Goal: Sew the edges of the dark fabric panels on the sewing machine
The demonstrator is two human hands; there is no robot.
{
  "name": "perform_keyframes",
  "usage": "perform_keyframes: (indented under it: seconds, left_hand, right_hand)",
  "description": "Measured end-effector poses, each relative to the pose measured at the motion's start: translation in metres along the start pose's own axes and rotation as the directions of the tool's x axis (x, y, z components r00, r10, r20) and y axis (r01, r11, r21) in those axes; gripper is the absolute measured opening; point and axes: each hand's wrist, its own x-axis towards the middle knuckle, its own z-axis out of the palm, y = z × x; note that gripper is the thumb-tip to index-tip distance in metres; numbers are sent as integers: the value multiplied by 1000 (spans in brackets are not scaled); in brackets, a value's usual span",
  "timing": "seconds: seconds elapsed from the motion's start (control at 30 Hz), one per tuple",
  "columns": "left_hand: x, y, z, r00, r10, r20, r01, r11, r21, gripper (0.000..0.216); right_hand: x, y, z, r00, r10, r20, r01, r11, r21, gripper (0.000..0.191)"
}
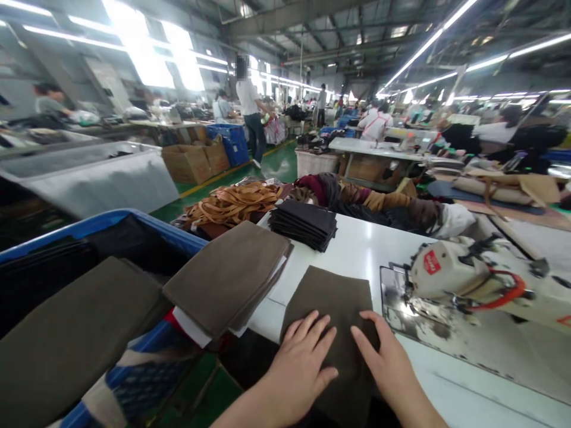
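Note:
A dark olive fabric panel lies on the white sewing table, its near end hanging toward me over the front edge. My left hand rests flat on its left part, fingers spread. At the panel's right edge is my right hand, thumb and forefinger apart and touching the cloth. To the left, a stack of brown-olive panels with white sheets between them overhangs the table. Behind it sits a pile of small black pieces. The sewing machine stands to the right of my hands.
A blue crate with dark panels stands at the left, one large olive panel draped over it. Tan straps and bundled cloth lie beyond the table. Farther off are cardboard boxes, a white bin and several people.

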Motion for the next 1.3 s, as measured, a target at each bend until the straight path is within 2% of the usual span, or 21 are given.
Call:
perform_keyframes:
  seconds: [0.13, 0.23, 0.33, 0.4, 0.47, 0.53, 0.6, 0.67, 0.73, 0.83, 0.9, 0.97, 1.03, 1.2, 1.3]
  left_hand:
    - [6, 4, -1, 998, 23, -54, -29, 992, -121, 43]
    - [17, -11, 1, 979, -51, -199, 6, 975, -223, 32]
    - [36, -37, 6, 912, -204, -357, 118, 961, -248, 45]
    - [51, -51, 8, 888, -272, -371, 173, 945, -278, 64]
    - [66, -60, 5, 908, -281, -312, 174, 928, -330, 83]
    - [81, -62, -2, 940, -258, -225, 155, 906, -394, 93]
    - [93, -58, -10, 967, -210, -146, 115, 867, -485, 84]
    - [100, -51, -17, 979, -166, -114, 62, 787, -614, 64]
    - [103, -42, -19, 983, -162, -84, 42, 648, -760, 53]
    - [102, -28, -19, 980, -193, 57, 127, 369, -921, 56]
    - [101, -18, -18, 972, -159, 171, 200, 186, -962, 58]
    - [101, -10, -18, 965, -114, 238, 246, 63, -967, 55]
    - [102, -5, -17, 964, -97, 247, 251, 31, -967, 51]
    - [108, -7, -2, 978, -115, 176, 192, 139, -972, 43]
    - [113, -4, 9, 980, -89, 176, 189, 159, -969, 42]
  right_hand:
    - [0, 6, 5, 996, -16, -86, 15, 1000, -13, 66]
    - [-5, 9, 0, 994, 15, -105, -9, 998, 55, 76]
    - [-12, 8, -12, 994, 47, -99, -36, 993, 109, 76]
    - [-17, 7, -21, 994, 33, -106, -18, 990, 140, 73]
    - [-22, 7, -29, 995, 16, -103, 3, 983, 185, 71]
    - [-26, 7, -36, 994, 10, -106, 13, 977, 213, 69]
    - [-30, 9, -41, 991, 7, -131, 19, 980, 199, 66]
    - [-34, 13, -45, 986, -3, -165, 32, 984, 173, 63]
    - [-39, 17, -48, 983, -13, -184, 46, 983, 177, 60]
    - [-45, 23, -51, 979, -12, -201, 54, 978, 203, 55]
    - [-50, 27, -54, 976, -10, -219, 55, 978, 200, 51]
    - [-54, 32, -58, 973, -22, -232, 66, 981, 183, 46]
    - [-58, 37, -64, 971, -54, -231, 91, 984, 153, 43]
    - [-67, 58, -85, 964, -157, -213, 170, 984, 47, 32]
    - [-72, 76, -95, 952, -226, -205, 233, 972, 12, 25]
